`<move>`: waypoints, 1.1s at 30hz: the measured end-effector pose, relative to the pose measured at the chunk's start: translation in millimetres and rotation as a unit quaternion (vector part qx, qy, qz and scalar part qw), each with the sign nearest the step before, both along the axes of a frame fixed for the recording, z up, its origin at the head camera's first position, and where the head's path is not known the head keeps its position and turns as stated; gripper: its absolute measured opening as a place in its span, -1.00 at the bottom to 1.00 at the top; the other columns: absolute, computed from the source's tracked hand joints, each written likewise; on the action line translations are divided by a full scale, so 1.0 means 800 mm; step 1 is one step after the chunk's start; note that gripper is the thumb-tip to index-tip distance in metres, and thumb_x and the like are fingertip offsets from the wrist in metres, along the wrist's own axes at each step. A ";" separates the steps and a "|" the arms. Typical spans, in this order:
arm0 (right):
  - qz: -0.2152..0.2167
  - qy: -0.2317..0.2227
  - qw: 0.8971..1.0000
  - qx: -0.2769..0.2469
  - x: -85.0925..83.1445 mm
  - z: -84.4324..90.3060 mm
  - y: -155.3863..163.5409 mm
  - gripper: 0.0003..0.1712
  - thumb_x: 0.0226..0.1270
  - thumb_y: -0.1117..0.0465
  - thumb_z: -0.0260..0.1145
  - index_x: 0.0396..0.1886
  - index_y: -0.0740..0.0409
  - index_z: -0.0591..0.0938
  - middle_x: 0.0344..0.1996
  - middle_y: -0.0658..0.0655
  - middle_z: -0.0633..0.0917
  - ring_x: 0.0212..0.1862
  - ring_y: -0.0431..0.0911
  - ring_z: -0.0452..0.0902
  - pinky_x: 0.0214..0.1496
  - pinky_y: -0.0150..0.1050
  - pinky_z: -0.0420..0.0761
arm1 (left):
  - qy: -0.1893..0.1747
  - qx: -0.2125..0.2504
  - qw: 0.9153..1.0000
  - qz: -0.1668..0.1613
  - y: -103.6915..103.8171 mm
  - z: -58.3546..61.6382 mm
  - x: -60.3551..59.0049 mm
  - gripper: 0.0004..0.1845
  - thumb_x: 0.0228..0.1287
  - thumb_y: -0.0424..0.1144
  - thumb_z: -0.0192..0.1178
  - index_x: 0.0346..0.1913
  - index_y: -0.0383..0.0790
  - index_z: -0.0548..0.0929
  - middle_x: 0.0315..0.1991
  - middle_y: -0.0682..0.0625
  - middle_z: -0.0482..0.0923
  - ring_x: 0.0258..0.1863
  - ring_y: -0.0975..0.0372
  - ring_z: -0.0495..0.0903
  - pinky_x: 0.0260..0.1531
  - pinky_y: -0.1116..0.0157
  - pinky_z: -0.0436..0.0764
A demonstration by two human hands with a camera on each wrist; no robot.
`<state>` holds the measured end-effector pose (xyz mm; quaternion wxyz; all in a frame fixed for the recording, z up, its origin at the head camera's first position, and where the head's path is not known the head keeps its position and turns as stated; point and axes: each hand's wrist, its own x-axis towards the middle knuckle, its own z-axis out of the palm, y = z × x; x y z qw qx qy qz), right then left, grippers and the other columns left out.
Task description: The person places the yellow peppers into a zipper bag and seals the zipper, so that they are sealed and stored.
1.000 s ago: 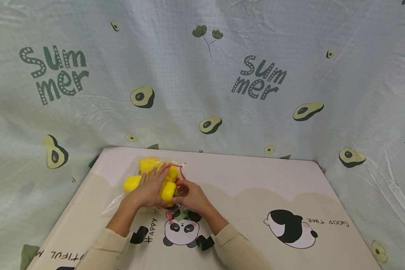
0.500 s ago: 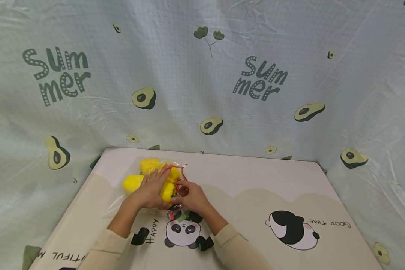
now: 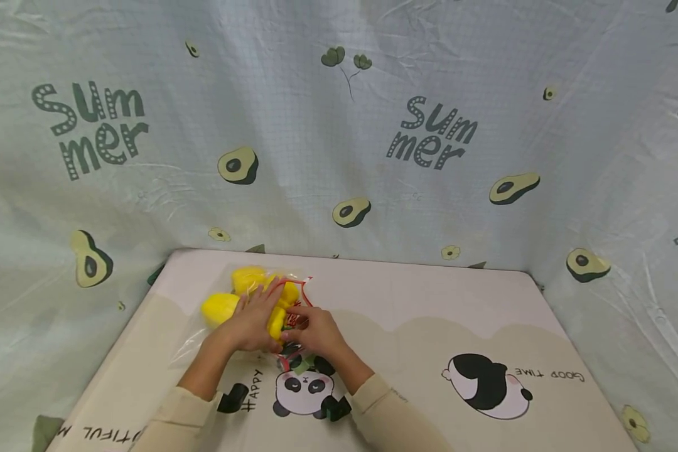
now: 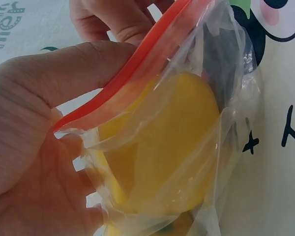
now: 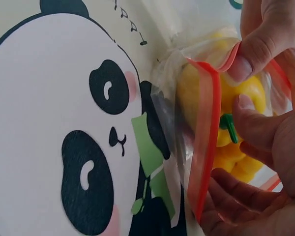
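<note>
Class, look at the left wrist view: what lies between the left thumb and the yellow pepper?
Only the clear zip bag wall and its red seal strip, pinched by the left hand over the yellow pepper.

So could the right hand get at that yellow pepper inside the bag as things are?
Probably yes. The right hand is already at the zip bag's red-edged mouth, which gapes open, and the yellow pepper lies just inside with nothing visible between.
</note>
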<state>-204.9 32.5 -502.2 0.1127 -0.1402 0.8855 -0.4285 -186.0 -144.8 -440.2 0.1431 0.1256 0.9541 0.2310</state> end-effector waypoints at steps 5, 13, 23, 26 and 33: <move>-0.007 0.004 1.000 -0.005 0.001 0.001 0.000 -0.38 0.19 0.03 0.61 0.26 0.01 0.72 -0.21 0.05 0.76 -0.17 -0.16 0.69 -0.10 -0.31 0.77 | -0.001 0.004 1.000 0.000 -0.001 0.000 0.000 0.31 -0.04 -0.21 0.64 0.68 -0.28 -0.03 0.74 -0.19 -0.24 0.69 -0.31 -0.23 0.61 -0.36 -0.30; -0.019 -0.001 1.000 0.005 0.003 0.005 -0.005 -0.40 0.20 0.06 0.61 0.26 0.00 0.72 -0.12 0.11 0.78 -0.22 -0.17 0.66 -0.31 -0.40 0.71 | -0.003 0.013 1.000 0.001 -0.001 -0.002 0.000 0.30 -0.05 -0.23 0.64 0.68 -0.27 -0.02 0.74 -0.18 -0.25 0.69 -0.30 -0.24 0.61 -0.34 -0.31; -0.025 -0.012 0.999 0.020 0.005 0.008 -0.014 -0.38 0.22 0.01 0.59 0.29 -0.06 0.71 -0.14 0.10 0.80 -0.23 -0.17 0.66 -0.32 -0.39 0.69 | -0.003 0.014 1.000 0.000 -0.003 -0.004 0.002 0.30 -0.06 -0.22 0.65 0.68 -0.26 0.00 0.74 -0.18 -0.25 0.69 -0.30 -0.24 0.60 -0.35 -0.29; -0.023 -0.009 0.999 0.028 0.004 0.007 -0.016 -0.38 0.22 -0.01 0.59 0.30 -0.08 0.70 -0.20 0.05 0.79 -0.25 -0.20 0.63 -0.32 -0.42 0.66 | -0.004 0.015 1.000 0.000 -0.003 -0.004 0.002 0.31 -0.06 -0.22 0.65 0.68 -0.26 0.00 0.74 -0.18 -0.25 0.69 -0.30 -0.23 0.60 -0.36 -0.29; -0.015 -0.012 0.999 0.031 0.002 0.007 -0.019 -0.40 0.25 -0.02 0.57 0.30 -0.09 0.70 -0.32 -0.03 0.74 -0.32 -0.24 0.54 -0.41 -0.43 0.60 | -0.005 0.015 1.000 -0.002 -0.005 -0.005 0.002 0.31 -0.05 -0.21 0.65 0.68 -0.25 -0.01 0.74 -0.19 -0.25 0.68 -0.31 -0.21 0.60 -0.37 -0.29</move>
